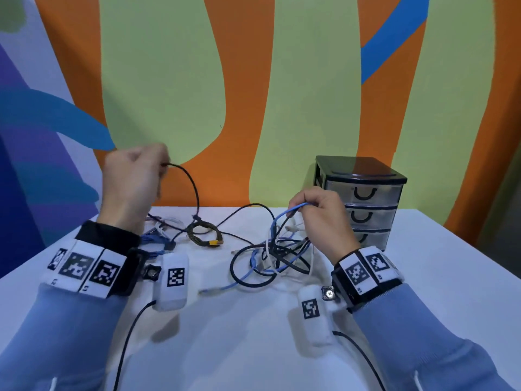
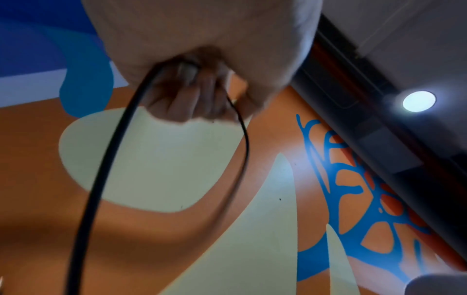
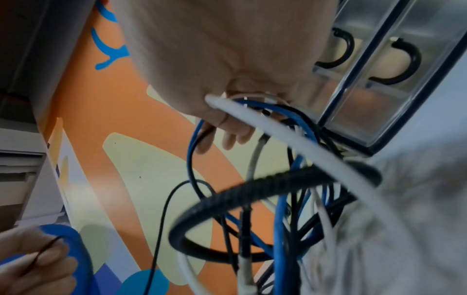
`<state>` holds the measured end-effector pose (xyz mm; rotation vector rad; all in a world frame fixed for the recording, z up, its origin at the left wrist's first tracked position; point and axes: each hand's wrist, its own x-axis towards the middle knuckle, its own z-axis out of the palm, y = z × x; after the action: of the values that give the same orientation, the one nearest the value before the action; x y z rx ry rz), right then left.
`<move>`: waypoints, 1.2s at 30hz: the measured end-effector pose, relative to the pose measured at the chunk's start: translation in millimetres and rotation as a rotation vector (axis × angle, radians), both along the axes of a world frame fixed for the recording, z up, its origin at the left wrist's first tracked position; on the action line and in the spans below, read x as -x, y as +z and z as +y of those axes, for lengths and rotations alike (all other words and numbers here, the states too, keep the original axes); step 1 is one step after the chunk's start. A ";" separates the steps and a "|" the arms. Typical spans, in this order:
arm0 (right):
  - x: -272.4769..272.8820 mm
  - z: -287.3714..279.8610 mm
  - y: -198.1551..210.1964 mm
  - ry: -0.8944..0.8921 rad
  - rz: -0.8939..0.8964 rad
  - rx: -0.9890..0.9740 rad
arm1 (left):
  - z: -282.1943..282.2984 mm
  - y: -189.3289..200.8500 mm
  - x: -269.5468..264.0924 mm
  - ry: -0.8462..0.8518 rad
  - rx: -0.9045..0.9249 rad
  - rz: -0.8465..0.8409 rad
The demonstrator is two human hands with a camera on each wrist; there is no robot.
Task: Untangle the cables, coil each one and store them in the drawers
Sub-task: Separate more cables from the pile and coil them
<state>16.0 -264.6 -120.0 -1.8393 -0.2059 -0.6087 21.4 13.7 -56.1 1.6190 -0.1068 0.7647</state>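
The left hand is raised and pinches a thin black rubber-sheathed cable near its end; the cable arcs down to the white table between the hands. The right hand grips a loop of light blue cable, lifting it from the knotted bundle of black, white and blue cables just below its fingers. These cords look light, limp and slightly springy, so they will likely snag; grasping near a plug should work best. The black-framed stack of three clear plastic drawers, closed, stands just beyond the right hand.
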 end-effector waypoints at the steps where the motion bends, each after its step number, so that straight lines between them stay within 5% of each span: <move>1: 0.3 -0.7 0.5 0.004 -0.005 -0.012 | 2.7 1.0 2.0 -0.023 -0.244 0.105; 4: 1.1 1.0 1.6 0.074 0.004 -0.033 | -0.6 -2.9 12.5 -0.137 -0.932 0.537; 7: 3.7 1.8 3.2 0.132 0.040 0.031 | -12.4 -13.6 10.7 -0.242 -1.181 0.466; 11: 16.7 3.9 13.4 0.208 0.038 0.053 | -41.5 -24.8 10.8 -0.499 -0.851 0.305; 16: 24.6 -2.6 21.8 0.485 0.077 -0.141 | -49.8 -28.2 13.0 -0.570 -0.794 0.362; 19: 24.0 0.3 25.5 0.471 0.099 -0.213 | -47.0 -21.8 17.3 -0.569 -0.765 0.289; 22: 20.0 5.9 21.1 0.485 0.061 -0.066 | -49.6 -19.5 22.7 -0.631 -0.684 0.125; 27: 25.9 15.7 16.3 0.890 0.269 0.104 | -57.4 -15.9 24.8 -0.660 -0.263 -0.114; 31: 25.0 29.7 7.3 0.717 0.146 0.472 | -60.5 -6.1 31.4 -0.652 -0.009 -0.288; 36: 11.4 24.2 3.7 0.332 0.072 0.411 | -50.3 3.3 33.2 -0.477 0.100 -0.451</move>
<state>4.6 -240.4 -116.4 -2.1521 -0.6119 -0.2786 -11.8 -36.6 -52.8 1.2327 -0.7395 0.7304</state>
